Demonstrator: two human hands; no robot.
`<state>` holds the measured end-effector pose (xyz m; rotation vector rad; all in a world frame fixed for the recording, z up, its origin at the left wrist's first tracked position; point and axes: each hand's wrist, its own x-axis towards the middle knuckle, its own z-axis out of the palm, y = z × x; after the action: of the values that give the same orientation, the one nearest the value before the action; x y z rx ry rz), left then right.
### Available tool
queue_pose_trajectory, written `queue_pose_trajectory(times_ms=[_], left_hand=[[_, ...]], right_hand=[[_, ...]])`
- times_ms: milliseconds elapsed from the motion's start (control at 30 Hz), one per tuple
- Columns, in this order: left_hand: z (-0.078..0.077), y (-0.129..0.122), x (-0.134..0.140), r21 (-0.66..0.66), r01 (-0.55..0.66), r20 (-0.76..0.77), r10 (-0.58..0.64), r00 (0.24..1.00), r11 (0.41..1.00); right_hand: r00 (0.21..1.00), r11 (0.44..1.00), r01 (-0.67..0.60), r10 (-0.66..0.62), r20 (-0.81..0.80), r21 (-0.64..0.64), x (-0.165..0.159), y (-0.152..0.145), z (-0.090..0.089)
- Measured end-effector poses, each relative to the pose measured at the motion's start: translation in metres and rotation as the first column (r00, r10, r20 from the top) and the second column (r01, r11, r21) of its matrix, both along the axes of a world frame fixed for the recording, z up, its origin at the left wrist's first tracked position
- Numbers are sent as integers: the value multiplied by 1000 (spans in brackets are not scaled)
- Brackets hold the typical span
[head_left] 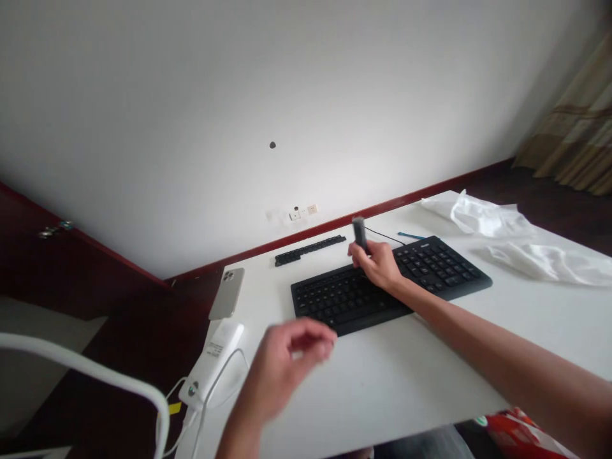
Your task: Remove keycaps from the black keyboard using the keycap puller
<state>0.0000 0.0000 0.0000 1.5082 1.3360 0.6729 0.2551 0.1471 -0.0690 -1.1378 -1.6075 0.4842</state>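
Observation:
A black keyboard (344,303) lies at a slant on the white table. My right hand (377,262) is above its middle, closed around a small dark grey brush (359,233) that stands upright with its lighter end on top. The brush's lower end is hidden by my fingers. Near the keyboard's front left corner, my left hand (291,357) hovers, slightly blurred, with curled fingers and a gap to the thumb. It holds nothing that I can see. Behind the keyboard sits a long row of black keycaps (310,250).
On the table's left are a phone (227,294) and a white power strip (213,360) with cables. A blue stick (411,236) lies behind the keyboard. Crumpled white plastic bags (482,217) cover the right side. A white curved tube (95,366) crosses the lower left.

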Motion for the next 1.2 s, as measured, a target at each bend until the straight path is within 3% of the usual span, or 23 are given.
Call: queue_pose_trajectory(times_ms=[67, 133, 200, 267, 367, 467, 667, 867, 1000, 1200], left_hand=[[-1, 70, 7, 152, -52, 72, 41, 997, 987], [-11, 132, 7, 302, -156, 97, 132, 986, 940], [-31, 174, 2, 311, -225, 54, 219, 974, 923], [-54, 195, -4, 290, -220, 2, 229, 973, 931], [-83, 197, -10, 317, -203, -107, 247, 963, 926], [-95, 189, -11, 380, -150, -223, 248, 943, 913], [-100, 186, -7, 459, -165, -211, 288, 934, 873], [-104, 184, -5, 572, -162, -201, 329, 923, 804], [-102, 182, -5, 591, -63, -250, 256, 934, 805], [-96, 181, -6, 579, 67, -405, 215, 889, 813]], right_hand=[[991, 993, 94, -101, -91, -74, 8, 7, -3], [987, 990, 99, -110, -119, -100, 10, 10, -4], [987, 989, 72, -89, -133, -130, 8, 12, -4], [988, 985, 40, -63, -139, -166, 6, 12, -6], [993, 983, 1, -23, -120, -184, 4, 12, -11], [996, 980, 0, -18, -90, -200, 2, 12, -14], [1000, 972, -7, 4, -12, -237, 1, 11, -12], [996, 966, -16, -7, -86, -257, 1, 13, -13], [998, 971, -12, -3, -64, -238, 1, 13, -13], [996, 964, -17, -6, -88, -266, 1, 13, -15]])
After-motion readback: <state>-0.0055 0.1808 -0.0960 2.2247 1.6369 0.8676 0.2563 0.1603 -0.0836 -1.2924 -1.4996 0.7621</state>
